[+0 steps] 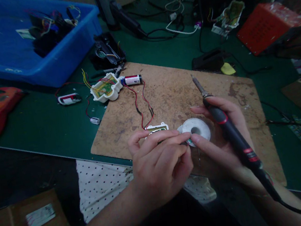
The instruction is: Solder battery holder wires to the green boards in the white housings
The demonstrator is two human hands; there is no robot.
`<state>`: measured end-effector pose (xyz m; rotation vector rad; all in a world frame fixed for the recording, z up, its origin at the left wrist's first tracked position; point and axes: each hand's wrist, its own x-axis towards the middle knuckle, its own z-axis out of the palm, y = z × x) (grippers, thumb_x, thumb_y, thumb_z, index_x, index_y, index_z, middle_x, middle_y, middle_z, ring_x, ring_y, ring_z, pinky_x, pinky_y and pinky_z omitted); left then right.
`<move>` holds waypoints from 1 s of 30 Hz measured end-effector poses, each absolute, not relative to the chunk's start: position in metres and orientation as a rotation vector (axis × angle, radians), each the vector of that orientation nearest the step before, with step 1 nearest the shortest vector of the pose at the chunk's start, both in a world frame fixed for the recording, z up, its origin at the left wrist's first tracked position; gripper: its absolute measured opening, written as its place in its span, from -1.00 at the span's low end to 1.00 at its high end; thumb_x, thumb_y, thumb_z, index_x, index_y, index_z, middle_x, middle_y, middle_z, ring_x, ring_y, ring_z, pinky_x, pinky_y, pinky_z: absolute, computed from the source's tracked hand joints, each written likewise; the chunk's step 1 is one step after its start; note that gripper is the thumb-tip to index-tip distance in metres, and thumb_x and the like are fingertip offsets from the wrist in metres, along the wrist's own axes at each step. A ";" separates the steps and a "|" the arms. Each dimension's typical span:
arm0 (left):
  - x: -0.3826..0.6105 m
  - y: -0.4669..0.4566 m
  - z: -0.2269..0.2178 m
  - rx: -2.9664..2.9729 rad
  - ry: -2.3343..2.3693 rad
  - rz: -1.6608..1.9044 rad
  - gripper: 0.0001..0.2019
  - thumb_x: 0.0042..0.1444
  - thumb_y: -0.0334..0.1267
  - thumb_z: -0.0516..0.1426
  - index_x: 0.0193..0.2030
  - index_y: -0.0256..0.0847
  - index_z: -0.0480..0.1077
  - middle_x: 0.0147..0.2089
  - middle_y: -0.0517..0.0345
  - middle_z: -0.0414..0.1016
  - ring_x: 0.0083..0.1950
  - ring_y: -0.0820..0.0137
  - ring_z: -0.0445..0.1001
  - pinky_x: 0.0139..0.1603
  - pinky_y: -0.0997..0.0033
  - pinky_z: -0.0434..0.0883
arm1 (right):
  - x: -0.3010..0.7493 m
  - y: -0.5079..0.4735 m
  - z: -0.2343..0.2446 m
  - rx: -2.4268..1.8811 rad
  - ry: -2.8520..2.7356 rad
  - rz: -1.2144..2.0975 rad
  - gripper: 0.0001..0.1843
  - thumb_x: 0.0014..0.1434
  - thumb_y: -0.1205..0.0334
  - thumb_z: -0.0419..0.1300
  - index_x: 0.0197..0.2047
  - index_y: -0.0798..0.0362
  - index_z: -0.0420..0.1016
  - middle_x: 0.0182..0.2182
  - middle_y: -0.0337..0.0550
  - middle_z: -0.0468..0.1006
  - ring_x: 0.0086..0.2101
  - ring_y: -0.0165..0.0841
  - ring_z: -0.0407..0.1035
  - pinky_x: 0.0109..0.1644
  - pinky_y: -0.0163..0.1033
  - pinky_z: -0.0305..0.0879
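Mostly black soldering iron [233,138], red bands.

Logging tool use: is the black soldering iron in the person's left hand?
No, the right hand grips the black, red-banded soldering iron.

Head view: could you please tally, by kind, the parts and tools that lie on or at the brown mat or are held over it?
White housings with circuit boards: 2
Cylindrical battery: 1
Solder spool: 1
Soldering iron: 1
Total: 5
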<state>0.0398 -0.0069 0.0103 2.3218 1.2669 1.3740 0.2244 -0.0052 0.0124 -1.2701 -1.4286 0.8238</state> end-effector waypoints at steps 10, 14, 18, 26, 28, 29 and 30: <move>0.039 -0.007 0.011 2.296 1.278 1.321 -0.90 0.23 -0.37 0.27 -0.28 -0.10 0.47 -0.09 0.34 0.76 -0.02 0.30 0.68 0.16 0.06 0.23 | 0.225 -0.004 0.013 -1.280 -1.418 0.874 -0.21 0.10 0.14 0.49 0.33 -0.39 0.30 0.25 -0.21 0.52 0.27 -0.02 0.41 0.45 0.33 0.28; 0.038 -0.007 0.012 2.300 1.281 1.310 -0.90 0.22 -0.37 0.26 -0.30 -0.10 0.48 -0.11 0.35 0.76 -0.04 0.30 0.68 0.17 0.06 0.21 | 0.224 -0.005 0.014 -1.265 -1.409 0.880 -0.18 0.07 0.11 0.53 0.33 -0.39 0.32 0.25 -0.20 0.51 0.29 0.01 0.40 0.45 0.33 0.29; 0.039 -0.009 0.011 2.282 1.293 1.291 -0.91 0.23 -0.36 0.26 -0.29 -0.10 0.48 -0.10 0.36 0.76 0.00 0.28 0.68 0.21 0.03 0.21 | 0.224 -0.005 0.015 -1.246 -1.415 0.880 -0.19 0.08 0.10 0.52 0.33 -0.37 0.30 0.25 -0.19 0.51 0.28 -0.03 0.40 0.43 0.28 0.34; 0.014 -0.007 0.021 2.232 1.266 1.285 -0.92 0.25 -0.33 0.28 -0.15 -0.07 0.53 0.01 0.22 0.74 0.07 0.21 0.67 0.22 -0.03 0.38 | 0.224 -0.003 0.014 -1.188 -1.459 0.830 -0.24 0.13 0.22 0.47 0.32 -0.27 0.29 0.22 -0.17 0.51 0.27 -0.13 0.42 0.45 0.21 0.33; -0.003 -0.006 0.018 2.138 1.335 1.406 -0.86 0.25 -0.35 0.27 -0.08 -0.06 0.54 0.02 0.18 0.73 0.10 0.21 0.65 0.22 0.00 0.45 | 0.225 -0.003 0.014 -1.190 -1.471 0.811 -0.24 0.11 0.22 0.48 0.31 -0.30 0.30 0.22 -0.18 0.51 0.28 -0.11 0.41 0.49 0.23 0.27; -0.011 -0.005 0.016 2.099 1.380 1.450 -0.84 0.25 -0.37 0.26 -0.06 -0.06 0.55 0.01 0.18 0.73 0.10 0.21 0.65 0.22 0.02 0.47 | 0.225 -0.004 0.014 -1.193 -1.471 0.805 -0.23 0.11 0.21 0.49 0.31 -0.31 0.31 0.23 -0.18 0.50 0.29 -0.10 0.40 0.51 0.24 0.26; -0.019 -0.004 0.013 2.085 1.412 1.458 -0.83 0.25 -0.38 0.26 -0.05 -0.07 0.55 -0.01 0.17 0.73 0.09 0.22 0.66 0.22 0.04 0.48 | 0.225 -0.004 0.014 -1.195 -1.470 0.802 -0.24 0.11 0.20 0.49 0.31 -0.32 0.31 0.24 -0.18 0.49 0.29 -0.09 0.40 0.51 0.25 0.25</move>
